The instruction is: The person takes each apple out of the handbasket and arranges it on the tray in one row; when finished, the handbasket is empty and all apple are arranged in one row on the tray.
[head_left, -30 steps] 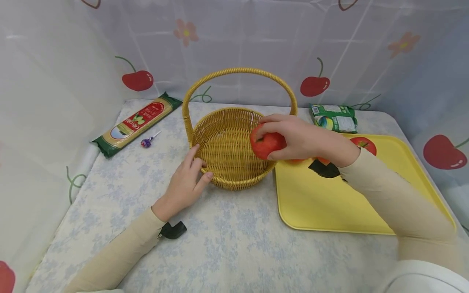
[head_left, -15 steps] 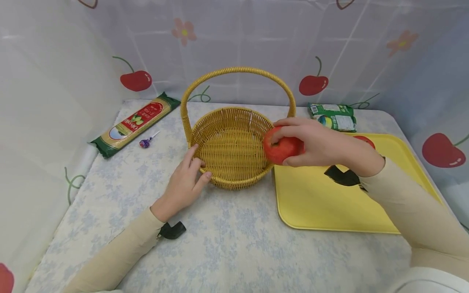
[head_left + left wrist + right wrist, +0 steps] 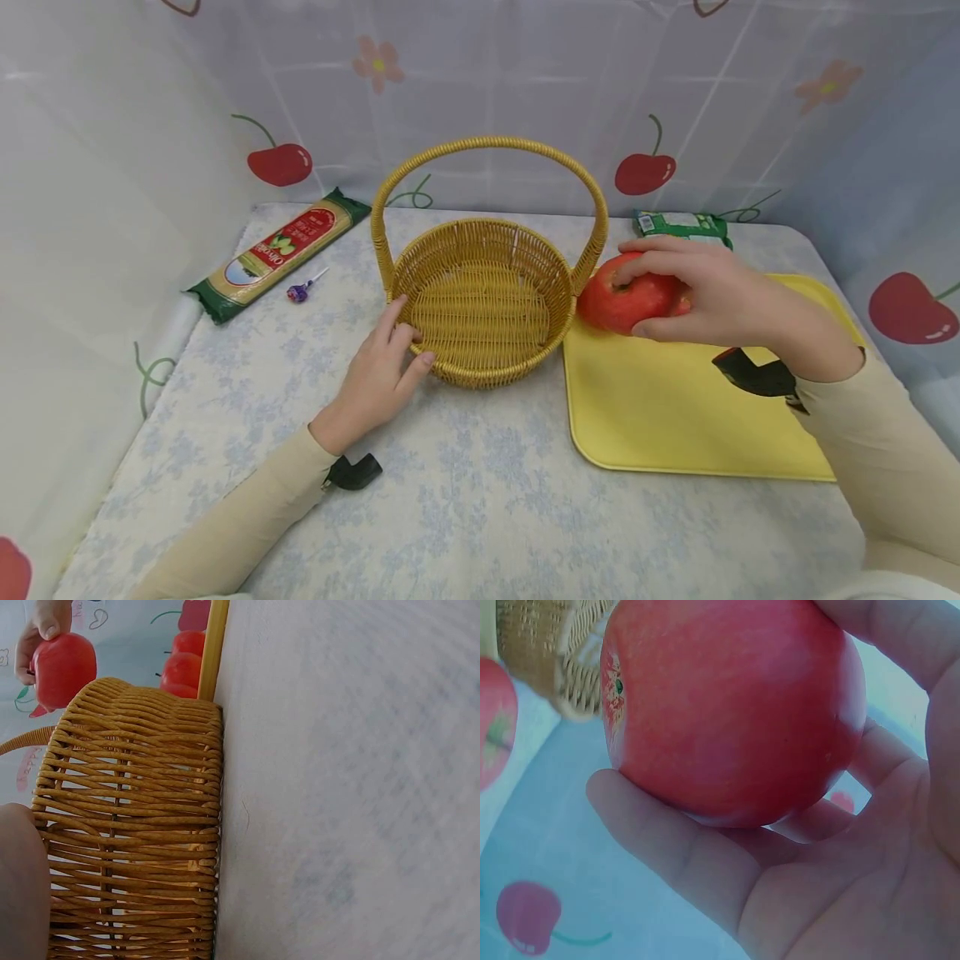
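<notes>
My right hand (image 3: 705, 287) grips a red apple (image 3: 637, 304) above the left part of the yellow tray (image 3: 675, 425), just right of the basket. In the right wrist view the thumb and fingers wrap the apple (image 3: 735, 712), its dimpled end facing left. A round golden wicker basket (image 3: 480, 317) with a tall arched handle stands mid-table, its inside bare. My left hand (image 3: 378, 375) holds its near-left rim, fingers bent over the edge and thumb on the outer side. Several red fruits (image 3: 182, 671) rest on the tray in the left wrist view, mostly hidden in the head view.
A long pasta packet (image 3: 281, 254) lies at the back left, with a purple-wrapped lollipop (image 3: 298, 292) beside it. Behind the tray is a green packet (image 3: 682, 223). A cherry-patterned curtain (image 3: 495, 92) closes off the table's back.
My right hand has carried the apple rightward, from over the basket's right side to above the tray. The left hand and the basket have stayed in place.
</notes>
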Available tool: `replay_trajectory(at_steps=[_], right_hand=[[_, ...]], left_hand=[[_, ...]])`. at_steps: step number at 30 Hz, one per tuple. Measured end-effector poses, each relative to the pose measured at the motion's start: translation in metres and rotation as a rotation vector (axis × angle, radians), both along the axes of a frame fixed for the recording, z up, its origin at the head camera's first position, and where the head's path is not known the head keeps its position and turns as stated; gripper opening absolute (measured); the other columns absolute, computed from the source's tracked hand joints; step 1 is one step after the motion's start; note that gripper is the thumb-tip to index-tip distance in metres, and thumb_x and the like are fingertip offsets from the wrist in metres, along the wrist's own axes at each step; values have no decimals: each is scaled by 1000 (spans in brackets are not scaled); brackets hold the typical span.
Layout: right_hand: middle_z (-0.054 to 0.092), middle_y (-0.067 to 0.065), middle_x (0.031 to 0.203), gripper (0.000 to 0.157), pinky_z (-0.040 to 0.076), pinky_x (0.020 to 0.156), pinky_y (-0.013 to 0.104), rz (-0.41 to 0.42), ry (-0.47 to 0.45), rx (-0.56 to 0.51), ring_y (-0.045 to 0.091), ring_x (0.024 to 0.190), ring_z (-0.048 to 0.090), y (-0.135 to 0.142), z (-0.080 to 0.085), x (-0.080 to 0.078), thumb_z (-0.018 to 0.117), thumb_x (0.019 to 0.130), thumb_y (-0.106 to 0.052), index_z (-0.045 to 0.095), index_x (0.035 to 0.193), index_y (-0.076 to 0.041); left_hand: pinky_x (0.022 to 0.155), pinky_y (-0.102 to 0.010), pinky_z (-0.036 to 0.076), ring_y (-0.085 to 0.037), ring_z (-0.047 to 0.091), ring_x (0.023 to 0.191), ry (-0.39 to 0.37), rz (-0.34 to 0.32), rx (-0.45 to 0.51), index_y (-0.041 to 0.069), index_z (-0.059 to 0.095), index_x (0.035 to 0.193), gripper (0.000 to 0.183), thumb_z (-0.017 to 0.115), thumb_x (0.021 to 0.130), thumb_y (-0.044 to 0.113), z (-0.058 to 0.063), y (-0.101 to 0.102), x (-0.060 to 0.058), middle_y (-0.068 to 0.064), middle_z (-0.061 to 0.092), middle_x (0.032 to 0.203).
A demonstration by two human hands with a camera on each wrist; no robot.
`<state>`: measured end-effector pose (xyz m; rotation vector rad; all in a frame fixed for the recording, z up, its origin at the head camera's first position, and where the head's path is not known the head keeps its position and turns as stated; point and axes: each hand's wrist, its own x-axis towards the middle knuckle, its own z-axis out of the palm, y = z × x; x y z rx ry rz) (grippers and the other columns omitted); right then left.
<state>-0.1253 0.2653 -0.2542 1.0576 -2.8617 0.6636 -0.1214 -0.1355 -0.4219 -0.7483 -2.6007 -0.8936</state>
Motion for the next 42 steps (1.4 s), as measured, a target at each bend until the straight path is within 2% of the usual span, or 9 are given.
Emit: replay_trajectory(at_steps=[6,10,16,18,22,24,32,35,42], right_hand=[[60,8,138,51,49,73,12,-159,-8,-62,2,116,47,28,-4,6,91,71,-6,71,115,-19],[63,9,131,56,44,70,4,-265,41,-93,-9,109,43,48,-7,7,92,68,-2,72,118,-16],[51,15,144,56,42,67,0,-477,-45,-182,-9,106,42,79,-17,13,87,79,-4,65,131,-9],[51,3,143,55,42,65,1,-548,-70,-202,-6,103,43,88,-22,14,84,83,-9,63,134,-8],[48,-25,127,53,42,63,3,-680,-72,-246,-4,100,43,105,-32,17,81,87,-17,61,136,-12],[45,-31,122,50,42,63,2,-732,-67,-280,-4,98,43,114,-38,19,80,89,-17,61,135,-16],[44,-28,122,44,42,65,1,-932,-113,-398,-5,91,44,145,-62,26,73,95,-24,56,135,-34],[45,-25,129,44,40,66,0,-992,-134,-414,-6,91,43,153,-68,25,70,97,-26,54,136,-38],[47,-28,125,44,37,66,-2,-1093,-141,-468,-9,92,41,165,-80,19,70,96,-26,54,134,-40]], left_hand=[[72,-50,50,-45,64,103,2,2,-1,3,58,106,76,21,103,70,0,0,1,-30,35,159],[73,-51,50,-45,64,104,3,2,0,3,58,106,76,21,103,70,1,0,1,-30,35,159],[73,-50,50,-43,64,101,1,-2,-1,3,59,108,76,21,103,69,0,0,1,-30,34,159],[72,-49,50,-43,64,99,-1,-3,-2,3,59,108,76,21,103,69,0,0,1,-30,34,159],[71,-49,50,-43,64,98,-2,-3,-2,3,59,108,77,20,103,69,0,1,1,-30,34,159],[72,-49,50,-43,64,99,-2,-3,-2,3,59,108,77,21,103,69,-1,1,1,-30,34,160],[71,-48,49,-41,64,97,7,-10,3,3,59,108,76,22,103,68,-1,0,1,-30,33,160],[71,-48,49,-41,64,97,14,-8,4,3,59,108,75,21,103,68,-1,0,0,-30,33,160],[71,-48,49,-42,64,98,2,-6,-2,4,59,107,75,21,103,69,1,-1,0,-29,33,161]])
